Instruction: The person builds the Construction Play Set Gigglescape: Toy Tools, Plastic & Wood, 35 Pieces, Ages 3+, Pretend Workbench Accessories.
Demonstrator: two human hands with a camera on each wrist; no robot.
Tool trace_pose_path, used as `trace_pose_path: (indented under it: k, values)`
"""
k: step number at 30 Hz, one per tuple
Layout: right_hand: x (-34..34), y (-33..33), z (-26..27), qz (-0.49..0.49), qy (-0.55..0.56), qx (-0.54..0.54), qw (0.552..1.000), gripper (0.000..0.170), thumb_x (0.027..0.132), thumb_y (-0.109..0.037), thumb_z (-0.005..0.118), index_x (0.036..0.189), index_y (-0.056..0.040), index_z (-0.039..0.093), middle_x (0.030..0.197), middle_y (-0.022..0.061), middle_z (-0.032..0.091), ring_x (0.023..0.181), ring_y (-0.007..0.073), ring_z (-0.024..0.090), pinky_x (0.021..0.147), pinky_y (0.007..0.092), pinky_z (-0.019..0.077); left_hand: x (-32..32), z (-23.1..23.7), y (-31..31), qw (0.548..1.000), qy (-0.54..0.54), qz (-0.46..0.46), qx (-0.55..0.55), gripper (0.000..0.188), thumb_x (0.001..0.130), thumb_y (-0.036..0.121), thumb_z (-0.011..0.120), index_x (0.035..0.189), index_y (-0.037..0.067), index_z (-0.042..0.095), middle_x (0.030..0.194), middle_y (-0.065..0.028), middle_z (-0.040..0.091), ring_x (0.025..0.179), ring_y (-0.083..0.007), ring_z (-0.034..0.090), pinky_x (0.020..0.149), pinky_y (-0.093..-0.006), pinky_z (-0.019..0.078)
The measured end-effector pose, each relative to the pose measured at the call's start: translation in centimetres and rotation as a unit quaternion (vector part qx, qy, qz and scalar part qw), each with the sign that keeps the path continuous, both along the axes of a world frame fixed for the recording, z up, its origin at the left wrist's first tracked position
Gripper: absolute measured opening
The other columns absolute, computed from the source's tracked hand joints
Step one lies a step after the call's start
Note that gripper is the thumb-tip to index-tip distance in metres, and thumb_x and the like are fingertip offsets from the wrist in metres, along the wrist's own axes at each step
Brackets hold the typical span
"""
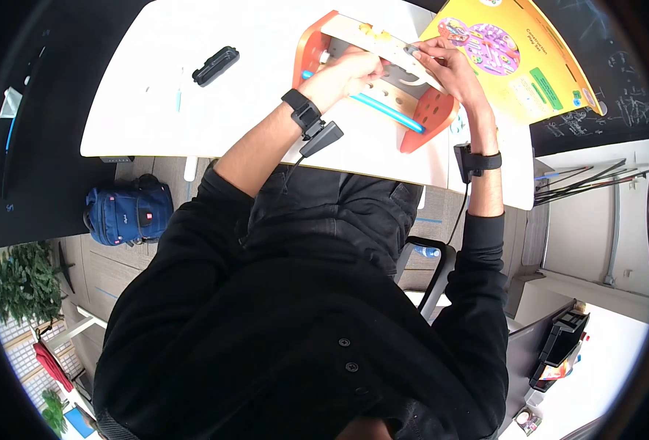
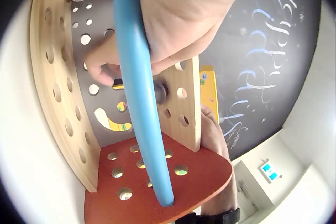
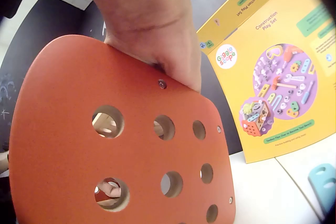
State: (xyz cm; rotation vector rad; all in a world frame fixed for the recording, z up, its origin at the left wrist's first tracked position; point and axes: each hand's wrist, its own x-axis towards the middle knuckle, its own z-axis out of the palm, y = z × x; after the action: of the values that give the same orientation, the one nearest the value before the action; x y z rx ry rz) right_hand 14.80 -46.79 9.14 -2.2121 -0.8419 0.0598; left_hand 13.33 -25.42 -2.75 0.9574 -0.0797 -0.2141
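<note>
Head view: left hand inside toy box, right hand on its edge

Left hand behind blue rod — holed red panel at rod's lower end.

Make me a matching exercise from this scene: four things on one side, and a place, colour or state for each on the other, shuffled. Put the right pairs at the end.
Things
1. Rod
2. Backpack
3. Cardboard box
4. Left hand

Places, colours, states
A. Yellow, with printed pictures
B. Reaching into the toolbox
C. On the floor
D. Light blue, running lengthwise along the toolbox

Right pairs: 1-D, 2-C, 3-A, 4-B
</note>
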Motion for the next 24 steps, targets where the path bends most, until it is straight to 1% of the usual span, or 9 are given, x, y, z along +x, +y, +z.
trace_pose_path:
  k: [2, 6, 8, 12, 14, 15, 17, 21, 24]
  values:
    - [0.0, 0.0, 0.0, 0.004, 0.002, -0.005, 1.0, 0.029, 0.094, -0.02, 0.067, 0.117, -0.0018, 0.07, 0.098, 0.0006, 0.055, 0.083, 0.0093, 0.055, 0.073, 0.0256, 0.0497, -0.6, 0.6, -0.2, 1.0, 0.022, -0.003, -0.008, 0.047, 0.077, -0.02, 0.046, 0.119, 0.001, 0.051, 0.111, -0.0098, 0.054, 0.089, -0.0184, 0.054, 0.068, -0.0289, 0.0495]
    - [-0.1, 0.0, -0.1, -0.001, 0.005, 0.006, 1.0, 0.029, 0.097, -0.02, 0.064, 0.121, -0.0035, 0.068, 0.098, -0.0016, 0.057, 0.081, 0.0075, 0.051, 0.07, 0.024, 0.044, -0.8, 0.6, 0.0, 0.995, -0.036, -0.062, -0.076, 0.045, 0.078, -0.02, 0.046, 0.117, 0.001, 0.053, 0.112, -0.0092, 0.054, 0.089, -0.0181, 0.053, 0.068, -0.0281, 0.0482]
    - [-0.1, 0.0, 0.0, 0.005, -0.013, 0.002, 1.0, 0.027, 0.095, -0.019, 0.067, 0.116, -0.0019, 0.07, 0.096, 0.0002, 0.054, 0.082, 0.0089, 0.054, 0.072, 0.0256, 0.049, -1.8, 2.6, -0.7, 0.999, 0.024, 0.022, 0.009, 0.045, 0.079, -0.02, 0.044, 0.118, 0.001, 0.052, 0.113, -0.0095, 0.054, 0.093, -0.018, 0.054, 0.069, -0.0273, 0.0489]
    - [-0.6, 0.2, 0.3, -0.005, 0.006, 0.012, 1.0, 0.027, 0.094, -0.018, 0.067, 0.115, -0.0018, 0.071, 0.096, -0.0001, 0.054, 0.08, 0.0085, 0.054, 0.071, 0.0253, 0.0486, -0.1, 0.2, 0.2, 0.998, -0.053, -0.039, 0.001, 0.046, 0.08, -0.02, 0.044, 0.121, 0.001, 0.051, 0.117, -0.0107, 0.054, 0.101, -0.0188, 0.055, 0.076, -0.0277, 0.0504]
    - [-0.6, 0.2, 0.5, -0.009, 0.023, 0.007, 1.0, 0.026, 0.094, -0.019, 0.067, 0.114, -0.0017, 0.071, 0.095, -0.0003, 0.054, 0.079, 0.0082, 0.054, 0.07, 0.025, 0.0481, -1.3, 1.4, -0.4, 1.0, 0.009, 0.001, -0.02, 0.044, 0.08, -0.019, 0.044, 0.119, 0.001, 0.053, 0.116, -0.0106, 0.056, 0.104, -0.0191, 0.056, 0.077, -0.0294, 0.0504]
    - [-0.6, 0.2, 0.5, -0.011, 0.022, 0.009, 1.0, 0.026, 0.094, -0.019, 0.067, 0.114, -0.0017, 0.071, 0.095, -0.0003, 0.054, 0.079, 0.0082, 0.054, 0.07, 0.025, 0.0481, -1.7, 2.3, -0.6, 1.0, 0.008, -0.002, -0.018, 0.044, 0.08, -0.019, 0.044, 0.119, 0.001, 0.053, 0.116, -0.0106, 0.056, 0.104, -0.0191, 0.056, 0.077, -0.0294, 0.0504]
    - [-0.5, 0.2, 0.4, -0.01, 0.026, 0.007, 1.0, 0.026, 0.094, -0.019, 0.067, 0.113, -0.0015, 0.071, 0.094, -0.0002, 0.055, 0.078, 0.0081, 0.054, 0.069, 0.0249, 0.0476, -2.4, 3.8, -0.8, 0.998, 0.049, 0.004, 0.047, 0.042, 0.082, -0.017, 0.045, 0.119, 0.001, 0.054, 0.114, -0.0102, 0.057, 0.104, -0.0191, 0.056, 0.081, -0.0322, 0.0511]
    - [-0.4, 0.2, 0.3, -0.005, 0.013, 0.008, 1.0, 0.026, 0.095, -0.019, 0.067, 0.113, -0.0013, 0.071, 0.094, -0.0001, 0.055, 0.078, 0.0081, 0.055, 0.069, 0.0253, 0.0477, -2.4, 3.9, -1.2, 0.996, 0.056, 0.013, 0.075, 0.04, 0.083, -0.017, 0.045, 0.118, 0.0, 0.054, 0.113, -0.0099, 0.058, 0.105, -0.0192, 0.056, 0.083, -0.0335, 0.0517]
    - [-0.3, 0.1, 0.3, -0.008, 0.0, -0.002, 1.0, 0.027, 0.095, -0.019, 0.066, 0.113, -0.0011, 0.071, 0.093, 0.0004, 0.056, 0.078, 0.0082, 0.055, 0.069, 0.0256, 0.048, -2.2, 3.2, -1.0, 0.999, 0.022, 0.01, 0.031, 0.039, 0.082, -0.018, 0.046, 0.116, 0.0, 0.055, 0.114, -0.0112, 0.057, 0.106, -0.0205, 0.056, 0.089, -0.0345, 0.0519]
